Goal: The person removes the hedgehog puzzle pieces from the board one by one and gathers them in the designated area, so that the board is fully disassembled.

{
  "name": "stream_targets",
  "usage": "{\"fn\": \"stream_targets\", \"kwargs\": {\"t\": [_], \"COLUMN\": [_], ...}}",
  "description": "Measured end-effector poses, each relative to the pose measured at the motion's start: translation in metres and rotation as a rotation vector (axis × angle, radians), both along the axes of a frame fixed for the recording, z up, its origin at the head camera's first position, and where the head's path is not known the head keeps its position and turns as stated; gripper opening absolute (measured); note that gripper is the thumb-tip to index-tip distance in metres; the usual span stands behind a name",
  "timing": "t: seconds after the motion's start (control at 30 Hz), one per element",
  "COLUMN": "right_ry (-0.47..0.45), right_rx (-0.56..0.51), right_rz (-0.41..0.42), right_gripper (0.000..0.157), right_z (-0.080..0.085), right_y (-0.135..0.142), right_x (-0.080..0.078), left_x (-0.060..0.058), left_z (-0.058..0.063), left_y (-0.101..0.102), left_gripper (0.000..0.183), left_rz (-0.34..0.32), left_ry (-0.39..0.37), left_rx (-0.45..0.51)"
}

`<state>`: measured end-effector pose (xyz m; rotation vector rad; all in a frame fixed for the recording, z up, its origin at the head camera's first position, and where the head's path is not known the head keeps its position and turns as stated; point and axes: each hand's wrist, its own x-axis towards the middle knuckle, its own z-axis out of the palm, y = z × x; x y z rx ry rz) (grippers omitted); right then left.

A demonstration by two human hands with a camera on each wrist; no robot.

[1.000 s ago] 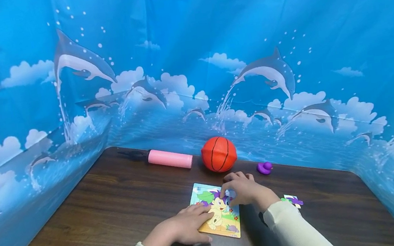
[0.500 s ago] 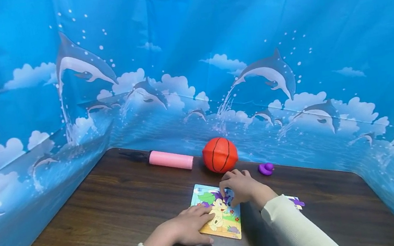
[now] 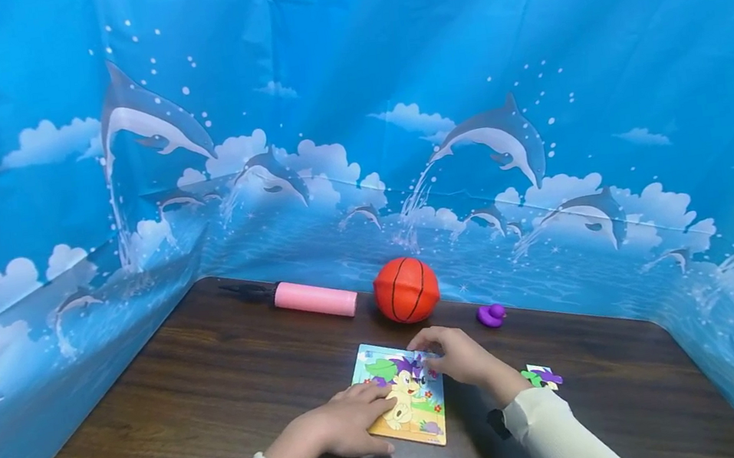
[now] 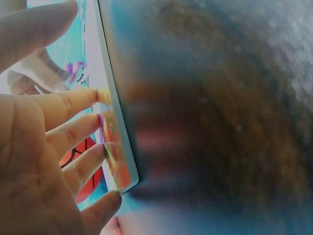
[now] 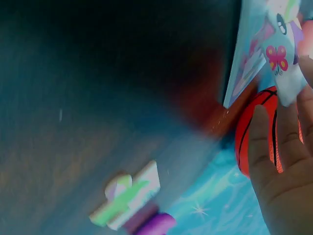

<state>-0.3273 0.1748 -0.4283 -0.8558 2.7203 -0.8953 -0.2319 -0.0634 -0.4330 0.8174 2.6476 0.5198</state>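
Pastel cardboard-like stuff, a flat rectangular picture puzzle showing a cream animal [image 3: 412, 397], lies on the dark wood-grain table [image 3: 209, 404] between my hands, close enough, I judge, for both to work on it. My left hand [image 3: 344, 424] rests over its left side, fingers spread apart and tips on its face, presumably so that it cannot slide. My right hand [image 3: 456, 356], over the far right corner, has thumb and fingers clamped on a pale blue puzzle piece with a pink butterfly [image 5: 281, 54]; I pinch its edge, probably to leave the print readable for turning it. It tilts above the puzzle; whether an edge touches, I can't tell. Just beyond my right sleeve, some loose white, green and purple pieces [image 3: 543, 377] overlap, likely put there for easy reach. Farther off, the orange-red basketball-patterned ball [image 3: 407, 290], small purple duck [image 3: 491, 315] and pink cylinder with a black end [image 3: 316, 299] line the far edge, seemingly out of my way.
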Motion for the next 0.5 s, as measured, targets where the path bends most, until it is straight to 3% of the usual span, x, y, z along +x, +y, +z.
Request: {"fn": "stream_targets", "kwargs": {"t": [0.23, 0.4, 0.5], "right_ry": [-0.193, -0.447, -0.544], "right_rx": [-0.202, -0.471, -0.609], "right_rz": [-0.195, -0.4, -0.486], "right_gripper": [0.013, 0.025, 0.033], "right_z": [-0.008, -0.008, -0.006], "right_y": [0.001, 0.016, 0.035], "right_x": [0.0, 0.003, 0.006], "left_x": [0.0, -0.001, -0.001], "left_z": [-0.002, -0.004, -0.004], "left_y": [0.001, 0.0, -0.001], "left_gripper": [0.067, 0.067, 0.067], "left_rz": [0.001, -0.001, 0.0], "left_ry": [-0.005, -0.008, -0.014], "left_rx": [0.006, 0.018, 0.026]}}
